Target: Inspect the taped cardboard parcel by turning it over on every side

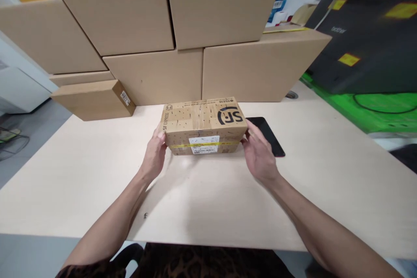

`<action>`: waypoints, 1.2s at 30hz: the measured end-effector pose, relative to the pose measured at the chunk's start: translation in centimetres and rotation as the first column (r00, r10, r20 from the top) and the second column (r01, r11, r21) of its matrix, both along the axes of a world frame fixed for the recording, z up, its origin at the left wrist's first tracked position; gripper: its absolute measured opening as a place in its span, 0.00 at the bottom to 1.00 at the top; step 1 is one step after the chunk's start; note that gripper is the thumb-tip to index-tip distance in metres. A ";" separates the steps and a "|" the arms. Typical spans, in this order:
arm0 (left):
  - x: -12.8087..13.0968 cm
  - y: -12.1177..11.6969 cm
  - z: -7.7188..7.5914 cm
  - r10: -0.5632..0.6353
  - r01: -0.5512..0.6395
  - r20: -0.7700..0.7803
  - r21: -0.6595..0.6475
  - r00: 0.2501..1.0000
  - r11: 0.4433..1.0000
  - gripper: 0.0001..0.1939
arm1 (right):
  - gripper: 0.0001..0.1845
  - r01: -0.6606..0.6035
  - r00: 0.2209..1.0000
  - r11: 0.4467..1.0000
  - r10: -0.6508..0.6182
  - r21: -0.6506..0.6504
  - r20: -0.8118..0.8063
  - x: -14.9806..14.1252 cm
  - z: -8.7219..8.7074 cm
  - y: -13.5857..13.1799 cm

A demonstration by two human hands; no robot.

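A brown SF Express cardboard box (203,115) is gripped between my two hands over the middle of the table. Its front carries a white shipping label (208,139) crossed by a yellow strip, and tape runs over the top. My left hand (154,154) presses on the box's left end, the thumb near the upper corner. At the opposite end, my right hand (259,150) holds the box with its fingers partly hidden behind it. Just beyond the right hand, a dark tablet (269,137) lies flat on the table, partly covered by that hand and the box.
Large cardboard boxes (156,80) are stacked along the back of the pale table (221,204). A flatter carton (94,100) stands at the back left. To the right are a black Brother-marked case (352,43) and a bright green surface (368,108). The table's front edge is close to my body.
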State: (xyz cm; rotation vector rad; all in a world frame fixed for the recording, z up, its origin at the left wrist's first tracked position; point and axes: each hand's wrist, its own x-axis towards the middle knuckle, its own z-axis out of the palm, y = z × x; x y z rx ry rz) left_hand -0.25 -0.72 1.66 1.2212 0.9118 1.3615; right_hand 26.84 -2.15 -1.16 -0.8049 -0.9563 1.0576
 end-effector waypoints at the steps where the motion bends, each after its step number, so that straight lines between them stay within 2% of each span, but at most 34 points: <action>1: -0.1 0.0 0.2 -0.010 0.010 0.018 0.002 1.000 1.000 0.29 | 0.26 -0.008 1.000 1.000 0.008 0.020 0.005 0.0 0.0 -0.1; 6: -0.5 0.3 -0.3 -0.024 0.021 0.046 0.059 0.999 0.998 0.33 | 0.25 0.049 0.998 0.999 -0.048 0.017 -0.036 0.3 0.0 0.2; 8: -0.4 0.4 -1.0 0.014 -0.016 0.043 0.050 0.999 0.999 0.29 | 0.21 0.097 0.994 0.995 -0.098 -0.020 -0.049 0.5 -0.4 0.6; 10: -0.3 0.5 -1.7 0.069 -0.068 0.036 -0.019 0.997 0.997 0.23 | 0.18 0.125 0.991 0.988 -0.128 -0.087 -0.030 0.6 -0.9 1.0; 14: 0.0 0.3 -2.2 0.150 -0.158 -0.060 -0.162 0.987 0.974 0.28 | 0.19 0.127 0.992 0.971 -0.125 -0.201 0.023 0.6 -1.6 1.4; 17: 0.4 0.2 -1.8 0.103 -0.116 -0.083 -0.177 0.991 0.977 0.32 | 0.21 0.106 0.994 0.975 -0.096 -0.195 0.059 0.4 -1.7 1.2; 19: 0.5 0.3 -1.4 0.046 -0.055 -0.059 -0.164 0.997 0.985 0.30 | 0.22 0.086 0.993 0.981 -0.070 -0.176 0.096 0.2 -1.5 0.9; 23: 0.3 0.5 -1.6 0.006 -0.008 -0.027 -0.088 1.000 0.996 0.29 | 0.25 0.087 0.994 0.990 -0.078 -0.108 0.079 0.1 -1.2 0.5; 25: 0.0 0.5 -2.2 0.035 -0.034 -0.056 0.008 0.998 0.999 0.31 | 0.26 0.104 0.994 0.990 -0.101 -0.097 0.038 0.1 -1.2 0.6; 27: -0.2 0.5 -2.9 0.109 -0.093 -0.105 0.147 0.988 0.985 0.30 | 0.26 0.105 0.994 0.984 -0.105 -0.145 0.008 0.1 -1.3 0.9; 30: -0.2 0.4 -3.5 0.252 -0.205 -0.138 0.287 0.958 0.936 0.15 | 0.24 0.129 0.991 0.959 -0.133 -0.251 -0.001 0.1 -1.7 1.3; 31: -0.2 0.3 -3.6 0.284 -0.239 -0.132 0.282 0.950 0.929 0.11 | 0.24 0.146 0.988 0.951 -0.154 -0.274 -0.006 0.0 -1.8 1.4; 32: -0.1 0.3 -3.7 0.298 -0.262 -0.124 0.248 0.946 0.933 0.11 | 0.24 0.164 0.984 0.944 -0.176 -0.287 -0.018 0.0 -1.9 1.5; 34: 0.0 0.4 -3.7 0.276 -0.260 -0.108 0.143 0.955 0.955 0.18 | 0.26 0.174 0.980 0.941 -0.193 -0.289 -0.041 -0.1 -2.0 1.5; 36: 0.1 0.6 -3.7 0.208 -0.202 -0.101 0.068 0.973 0.977 0.26 | 0.28 0.152 0.985 0.952 -0.169 -0.267 -0.041 -0.1 -2.1 1.5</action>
